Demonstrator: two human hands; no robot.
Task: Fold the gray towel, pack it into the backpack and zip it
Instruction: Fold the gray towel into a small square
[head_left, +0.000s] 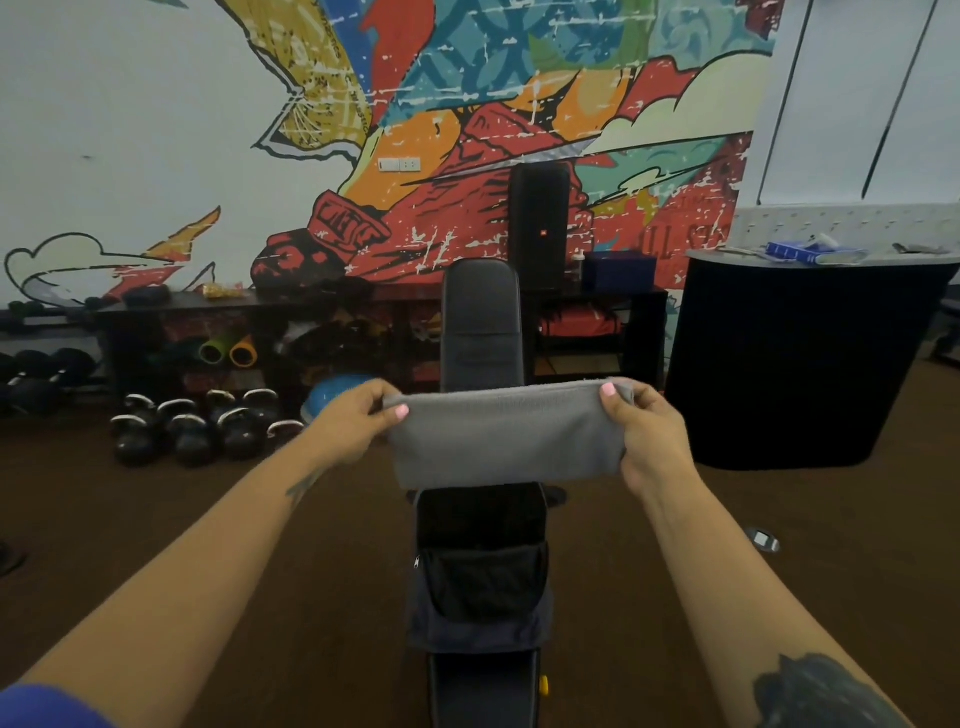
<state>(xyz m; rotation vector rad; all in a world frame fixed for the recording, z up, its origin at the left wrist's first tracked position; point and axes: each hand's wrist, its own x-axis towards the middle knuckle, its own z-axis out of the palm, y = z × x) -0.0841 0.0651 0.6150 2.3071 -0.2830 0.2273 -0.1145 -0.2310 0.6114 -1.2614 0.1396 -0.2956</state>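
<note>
The gray towel (506, 436) hangs in the air as a folded rectangle, held up above the backpack. My left hand (358, 421) pinches its upper left corner and my right hand (647, 434) pinches its upper right corner. The dark backpack (480, 577) lies below on a black weight bench (480, 322), its main compartment unzipped and gaping open. The towel's lower edge covers the backpack's far end.
The bench's backrest rises upright behind the towel. Several kettlebells (202, 426) and dumbbells (36, 379) sit on the brown floor at left. A low shelf (270, 332) with gear lines the mural wall, with a tall speaker (537, 223) on it. A black counter (800, 358) stands at right.
</note>
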